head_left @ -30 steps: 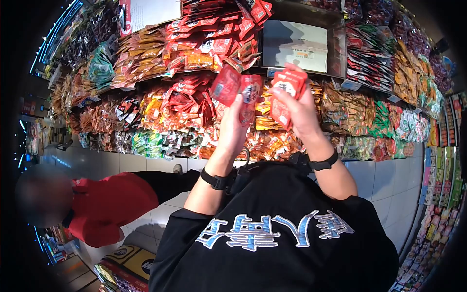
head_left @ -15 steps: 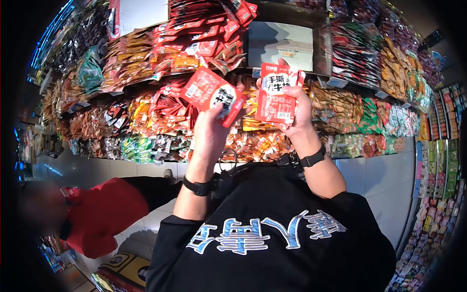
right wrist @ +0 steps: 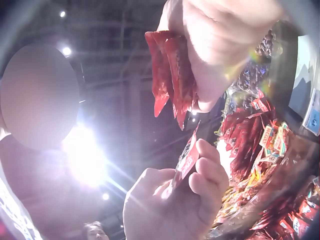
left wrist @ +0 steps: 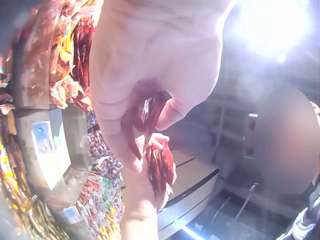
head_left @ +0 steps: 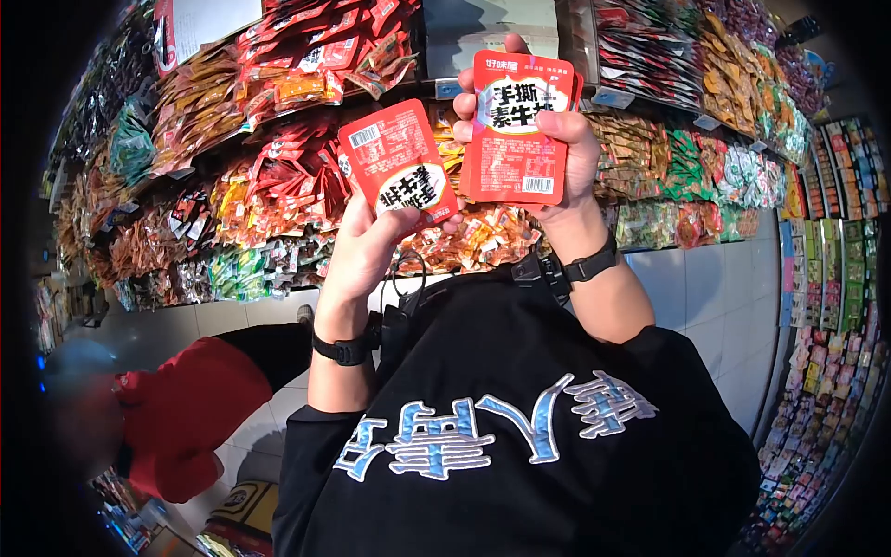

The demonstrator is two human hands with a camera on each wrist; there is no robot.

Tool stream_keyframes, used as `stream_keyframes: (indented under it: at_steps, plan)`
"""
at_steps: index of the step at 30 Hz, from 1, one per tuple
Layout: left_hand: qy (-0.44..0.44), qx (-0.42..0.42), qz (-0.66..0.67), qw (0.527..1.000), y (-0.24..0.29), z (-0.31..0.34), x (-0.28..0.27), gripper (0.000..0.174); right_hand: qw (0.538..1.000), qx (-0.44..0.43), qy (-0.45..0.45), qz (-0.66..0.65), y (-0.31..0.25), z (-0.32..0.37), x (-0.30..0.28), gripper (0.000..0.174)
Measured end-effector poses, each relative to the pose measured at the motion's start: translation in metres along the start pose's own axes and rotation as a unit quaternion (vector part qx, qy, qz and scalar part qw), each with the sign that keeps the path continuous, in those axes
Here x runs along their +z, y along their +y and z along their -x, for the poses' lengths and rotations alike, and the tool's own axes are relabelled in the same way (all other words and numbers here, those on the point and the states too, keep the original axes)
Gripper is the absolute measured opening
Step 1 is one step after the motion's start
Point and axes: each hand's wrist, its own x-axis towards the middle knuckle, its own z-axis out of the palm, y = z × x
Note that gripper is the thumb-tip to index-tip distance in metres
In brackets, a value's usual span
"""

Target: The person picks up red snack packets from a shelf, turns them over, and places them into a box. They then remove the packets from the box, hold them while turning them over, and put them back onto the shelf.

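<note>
My left hand (head_left: 362, 243) pinches a red snack packet (head_left: 401, 153) by its lower edge, thumb across the front. The packet tilts, with its printing upside down and a barcode near the top. Beside it, my right hand (head_left: 577, 153) grips a small stack of matching red packets (head_left: 518, 176). These stand upright, with the thumb over the front one and the fingers behind. In the right wrist view the stack (head_left: 492, 70) shows edge-on as separate red pouches (right wrist: 172, 75). The left hand's packet (right wrist: 186, 157) is just below them there.
Sloping shelves of bagged snacks fill the far side, with red packets (head_left: 311, 42) heaped at upper left. A box with pale card (head_left: 487, 28) sits behind the hands. A person in a red top (head_left: 195, 408) stands at left. Tall racks (head_left: 826, 278) line the right.
Both hands have come nearer the camera, and the packets have turned their printed faces toward it. The left packet has swung to a tilt. The head view has shifted to the right.
</note>
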Motion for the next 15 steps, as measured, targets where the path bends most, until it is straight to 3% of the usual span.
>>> stream_keyframes:
  at_steps: [5, 9, 11, 12, 13, 14, 15]
  plan:
    - [0.009, -0.004, -0.017, 1.0, -0.003, 0.005, 0.003, 0.046, 1.0, -0.001, 0.008, 0.007, -0.002, 0.005, 0.003, 0.07]
    - [-0.06, -0.012, -0.055, 0.997, -0.002, 0.004, 0.002, 0.042, 1.0, -0.004, 0.015, 0.01, -0.003, 0.008, 0.004, 0.071]
    - [-0.014, -0.008, -0.182, 0.983, -0.007, 0.003, 0.004, 0.039, 0.999, -0.012, 0.021, 0.023, -0.004, 0.01, 0.004, 0.071]
    - [0.01, -0.005, -0.245, 0.97, -0.008, 0.003, 0.003, 0.038, 0.999, -0.018, 0.023, 0.028, -0.005, 0.011, 0.003, 0.071]
    - [0.013, 0.03, -0.397, 0.917, -0.004, -0.001, 0.003, 0.036, 0.999, -0.023, 0.025, 0.032, -0.007, 0.012, 0.003, 0.071]
    - [0.032, -0.016, -0.516, 0.856, 0.006, -0.001, 0.003, 0.031, 0.999, -0.027, 0.025, 0.035, -0.008, 0.013, 0.001, 0.071]
    - [0.04, -0.001, -0.526, 0.85, 0.003, -0.001, -0.003, 0.028, 0.999, -0.026, 0.03, 0.037, -0.009, 0.014, -0.001, 0.072]
